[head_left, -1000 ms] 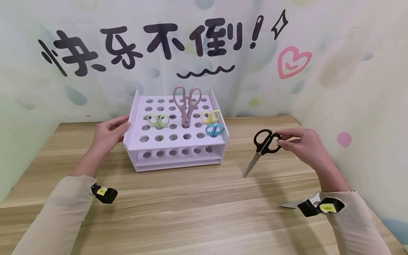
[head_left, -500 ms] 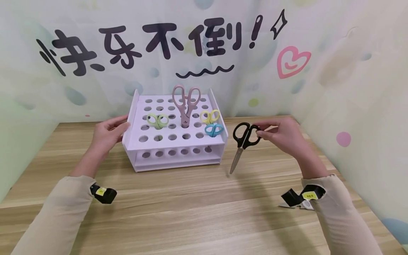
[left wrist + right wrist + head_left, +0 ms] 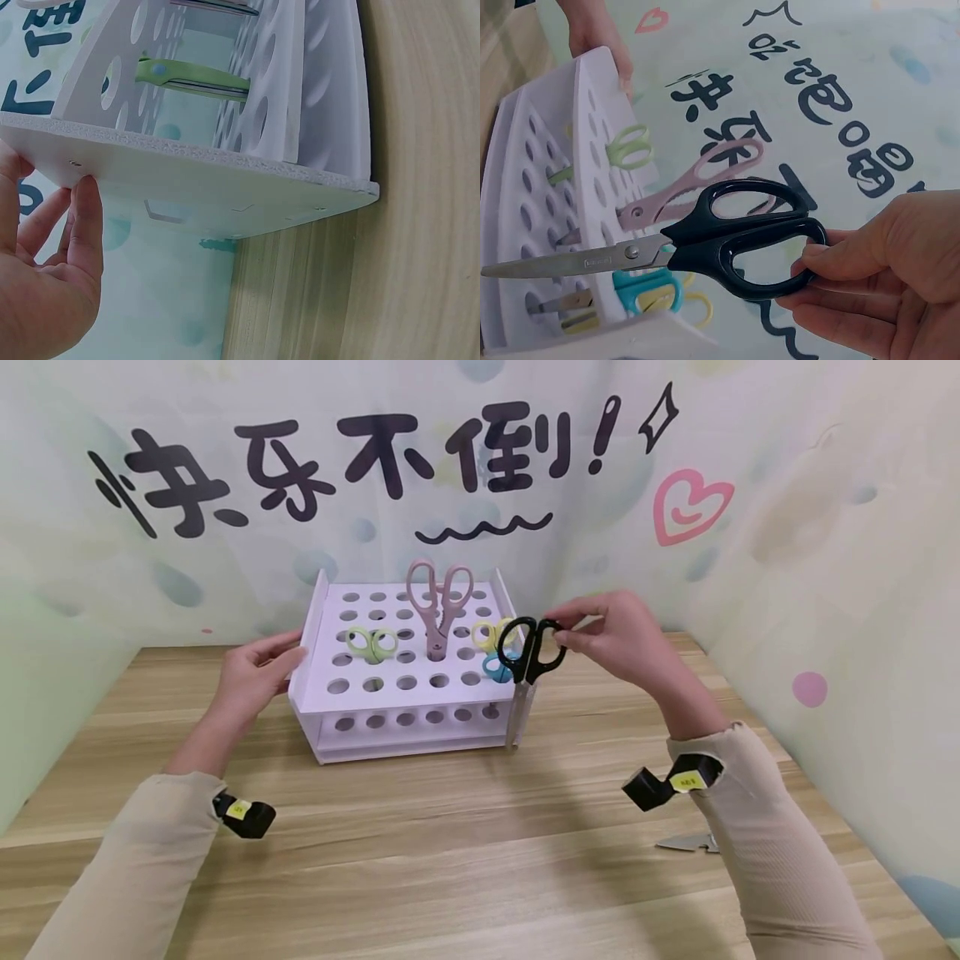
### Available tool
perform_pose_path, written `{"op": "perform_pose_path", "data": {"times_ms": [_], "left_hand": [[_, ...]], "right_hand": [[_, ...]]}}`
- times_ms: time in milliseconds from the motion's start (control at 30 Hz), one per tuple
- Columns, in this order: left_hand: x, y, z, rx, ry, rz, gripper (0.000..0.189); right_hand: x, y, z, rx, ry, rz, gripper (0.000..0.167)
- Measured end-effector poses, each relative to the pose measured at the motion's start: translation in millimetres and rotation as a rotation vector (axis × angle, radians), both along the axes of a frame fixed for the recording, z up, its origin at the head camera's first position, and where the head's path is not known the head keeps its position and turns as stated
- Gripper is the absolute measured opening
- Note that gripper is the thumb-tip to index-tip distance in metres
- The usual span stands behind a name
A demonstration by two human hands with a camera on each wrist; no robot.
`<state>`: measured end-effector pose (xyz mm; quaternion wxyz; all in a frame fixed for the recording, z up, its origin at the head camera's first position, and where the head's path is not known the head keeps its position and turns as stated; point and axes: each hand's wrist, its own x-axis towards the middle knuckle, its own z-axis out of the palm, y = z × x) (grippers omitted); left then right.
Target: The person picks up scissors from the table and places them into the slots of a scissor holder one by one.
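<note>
My right hand (image 3: 618, 639) pinches black-handled scissors (image 3: 529, 673) by one finger loop. Their closed metal blades (image 3: 570, 261) point down just in front of the rack's right end. With its fingertips, my left hand (image 3: 251, 685) touches the outer face of the left side panel of a white perforated rack (image 3: 390, 702). Standing in the rack's holes are pink scissors (image 3: 437, 642), small green scissors (image 3: 372, 652), teal scissors (image 3: 641, 281) and yellow scissors (image 3: 699, 307). In the head view the black handles partly cover the teal and yellow pairs.
Another pair of scissors (image 3: 682, 842) lies on the wooden table (image 3: 420, 860), its handles hidden behind my right forearm. A printed backdrop (image 3: 360, 531) stands behind the rack. Many of the rack's holes hold nothing.
My right hand has carried the black-handled scissors leftward and slightly up, from over the table to the rack's right end. The blades hang more upright now. My left hand stays at the rack.
</note>
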<state>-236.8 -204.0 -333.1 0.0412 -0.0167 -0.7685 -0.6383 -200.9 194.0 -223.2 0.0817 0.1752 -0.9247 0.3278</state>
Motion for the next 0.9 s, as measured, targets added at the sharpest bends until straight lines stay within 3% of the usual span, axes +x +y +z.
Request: {"op": "perform_pose_path", "data": {"times_ms": [300,533,900], "left_hand": [[-1.0,-0.2,0.1,-0.01,0.001,-0.001,0.054],[-0.4,-0.4,0.1,0.046,0.006,-0.006,0.054],[0.0,0.5,0.3,0.011,0.018,-0.006,0.053]], "right_hand": [[-10.0,-27,23.1,-0.033,0.063,0.045,0.026],[-19.3,-44,36.4,-0.064,0.116,0.091,0.024],[-32.0,-56,48.8,-0.106,0.127,0.031,0.025]]}}
